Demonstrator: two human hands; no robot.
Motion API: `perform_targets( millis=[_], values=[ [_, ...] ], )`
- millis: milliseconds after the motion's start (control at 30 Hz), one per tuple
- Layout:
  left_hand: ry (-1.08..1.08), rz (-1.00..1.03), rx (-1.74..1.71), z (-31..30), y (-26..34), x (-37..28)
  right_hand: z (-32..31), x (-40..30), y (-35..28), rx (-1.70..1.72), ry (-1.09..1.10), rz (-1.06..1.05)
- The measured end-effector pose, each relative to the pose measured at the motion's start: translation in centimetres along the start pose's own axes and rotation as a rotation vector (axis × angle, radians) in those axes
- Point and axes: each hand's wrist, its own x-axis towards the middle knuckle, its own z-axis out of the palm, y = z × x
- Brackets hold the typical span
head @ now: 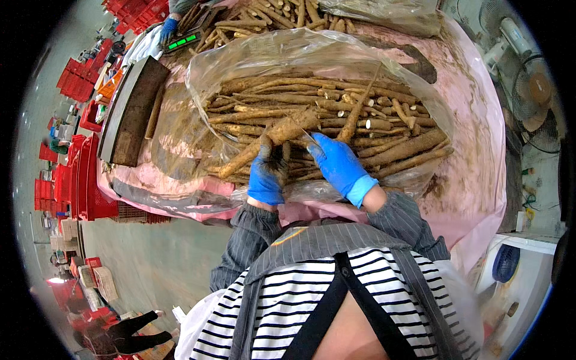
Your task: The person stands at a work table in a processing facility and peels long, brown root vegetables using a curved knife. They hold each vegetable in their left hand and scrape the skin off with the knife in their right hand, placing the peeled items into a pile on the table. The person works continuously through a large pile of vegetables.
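My left hand [268,173], in a soiled blue glove, is closed around a long brown root [246,158] whose thick end points up and to the right. In my right hand [335,163], also in a blue glove, a small thin blade [308,135] is pinched, its tip close to the root's thick end. Its handle is hidden by the fingers. Beneath both hands, a heap of long brown roots [279,96] lies in an open clear plastic bag [252,56]. Some roots show pale cut ends. A forked root [360,112] lies across the heap, just beyond my right hand.
Pink sheeting [477,180] covers the table. A metal-edged wooden box [135,112] stands at left. Beyond the bag are more roots [274,13], a scale with a green display [182,41] and a co-worker's gloved hand [169,28]. Red crates [90,180] stand left, fans [535,87] right.
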Motion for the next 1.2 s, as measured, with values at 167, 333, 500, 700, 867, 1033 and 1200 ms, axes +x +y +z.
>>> perform_targets(
  millis=[167,333,500,700,867,1033,1200],
  values=[
    [-0.046,-0.026,0.077,2.4,-0.3,-1.2,0.2,0.9,0.9,0.53,-0.153,0.367],
    [0.047,-0.021,-0.032,3.0,0.3,-0.1,0.4,0.4,2.2,0.436,-0.049,0.328],
    [-0.027,0.089,0.127,3.5,0.9,-0.1,-0.4,-0.6,1.0,0.29,-0.003,0.169],
    [0.055,0.044,0.155,1.5,0.1,0.3,1.3,-1.2,0.1,0.068,0.096,-0.07],
    [-0.007,-0.022,0.142,4.2,-1.0,-1.5,0.4,2.2,2.0,0.053,-0.115,0.169],
    [-0.282,0.058,0.219,3.4,0.8,0.3,-2.2,2.0,0.6,0.445,-0.118,0.355],
    [-0.174,0.097,0.303,4.5,1.1,1.0,-2.6,0.1,0.5,0.225,0.19,-0.028]
  ],
)
